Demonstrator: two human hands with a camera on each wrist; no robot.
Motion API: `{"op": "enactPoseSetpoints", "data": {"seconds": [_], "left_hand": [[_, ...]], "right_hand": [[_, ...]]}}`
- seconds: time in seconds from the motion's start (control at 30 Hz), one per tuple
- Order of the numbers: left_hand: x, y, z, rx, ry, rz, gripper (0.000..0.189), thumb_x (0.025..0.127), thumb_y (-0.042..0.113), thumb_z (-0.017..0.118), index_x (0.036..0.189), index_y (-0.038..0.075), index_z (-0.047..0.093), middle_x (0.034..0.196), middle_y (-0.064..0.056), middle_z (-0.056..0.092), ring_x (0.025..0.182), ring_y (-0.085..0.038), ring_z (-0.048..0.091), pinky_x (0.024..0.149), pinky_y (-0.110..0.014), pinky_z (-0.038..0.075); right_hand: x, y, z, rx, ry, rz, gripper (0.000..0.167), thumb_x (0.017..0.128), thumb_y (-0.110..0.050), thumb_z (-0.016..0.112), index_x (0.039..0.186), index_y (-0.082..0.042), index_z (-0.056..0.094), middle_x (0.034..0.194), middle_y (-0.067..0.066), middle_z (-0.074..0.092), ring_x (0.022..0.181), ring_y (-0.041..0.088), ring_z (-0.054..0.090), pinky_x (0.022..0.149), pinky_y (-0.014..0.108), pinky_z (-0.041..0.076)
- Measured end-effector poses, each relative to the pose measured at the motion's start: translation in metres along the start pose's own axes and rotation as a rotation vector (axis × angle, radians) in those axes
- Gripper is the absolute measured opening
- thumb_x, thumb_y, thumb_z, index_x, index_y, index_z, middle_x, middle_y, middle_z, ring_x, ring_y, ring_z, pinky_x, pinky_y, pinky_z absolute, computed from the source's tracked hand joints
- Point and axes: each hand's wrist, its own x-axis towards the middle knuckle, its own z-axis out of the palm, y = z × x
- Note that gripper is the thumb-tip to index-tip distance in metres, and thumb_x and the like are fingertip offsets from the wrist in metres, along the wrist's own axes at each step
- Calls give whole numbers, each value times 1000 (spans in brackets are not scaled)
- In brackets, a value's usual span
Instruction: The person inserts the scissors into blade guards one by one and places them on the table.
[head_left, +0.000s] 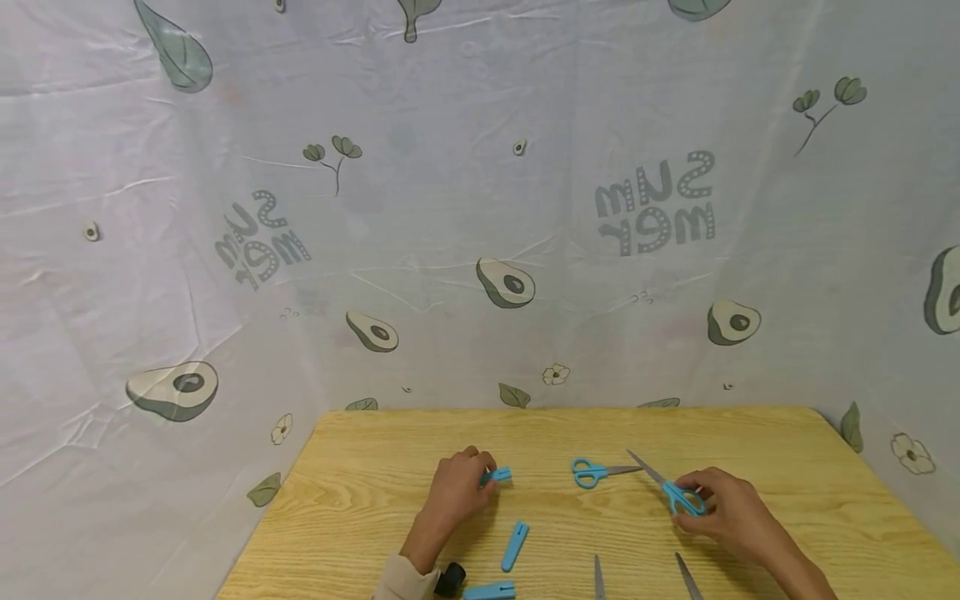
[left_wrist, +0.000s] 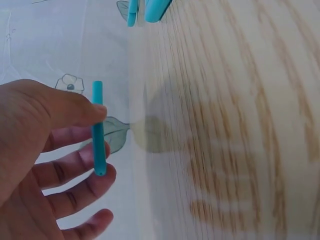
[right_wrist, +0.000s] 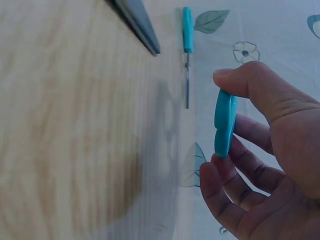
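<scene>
Between thumb and fingertips, my left hand (head_left: pixel 461 485) pinches a blue scissors cover (head_left: pixel 499 474), seen edge-on as a narrow turquoise strip (left_wrist: pixel 98 135) in the left wrist view. My right hand (head_left: pixel 723 510) grips a pair of scissors (head_left: pixel 678 495) by its blue handles, the blades pointing up and left in the head view. The right wrist view shows those handles (right_wrist: pixel 224 122) edge-on between thumb and fingers. Another pair of blue-handled scissors (head_left: pixel 591 472) lies on the table between the hands, its tip close to the held blades.
Nearer the front lie two more blue covers, one slanted (head_left: pixel 515 547) and one at the lower edge (head_left: pixel 489 591). Two more blades, a left one (head_left: pixel 599 577) and a right one (head_left: pixel 687 576), poke in from the bottom. A patterned curtain (head_left: pixel 450 208) hangs behind the wooden table (head_left: pixel 360 467).
</scene>
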Motion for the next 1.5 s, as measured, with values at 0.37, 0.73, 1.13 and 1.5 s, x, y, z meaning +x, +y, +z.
{"op": "enactPoseSetpoints", "data": {"seconds": [0.37, 0.73, 1.13, 1.5], "left_hand": [[-2, -4, -1, -71, -12, -3, 11, 91, 17, 84, 101, 13, 80, 88, -1, 70, 74, -11, 65, 65, -30, 51], [0, -7, -7, -87, -20, -5, 11, 93, 18, 81, 103, 15, 81, 92, -3, 72, 75, -11, 65, 68, -31, 52], [0, -12, -10, -147, -58, -29, 13, 95, 17, 78, 107, 15, 81, 95, -1, 71, 75, -9, 62, 69, -31, 52], [1, -14, -14, -136, -98, 3, 11, 95, 18, 77, 105, 18, 81, 96, 0, 72, 77, -9, 63, 75, -38, 55]], "right_hand": [[2, 0, -2, 28, -16, -18, 47, 84, -22, 93, 121, -1, 73, 109, 6, 69, 86, 3, 63, 70, 24, 59], [5, 1, -4, 11, 16, -111, 42, 81, -19, 94, 116, -3, 76, 108, 5, 70, 87, 1, 61, 70, 23, 59], [9, 4, -8, -6, -5, -192, 41, 79, -18, 95, 114, -8, 76, 104, -1, 69, 86, -1, 58, 68, 24, 57], [15, 12, -4, 31, -28, -338, 40, 81, -18, 95, 115, -11, 75, 105, -2, 70, 88, -6, 58, 66, 26, 56]]}}
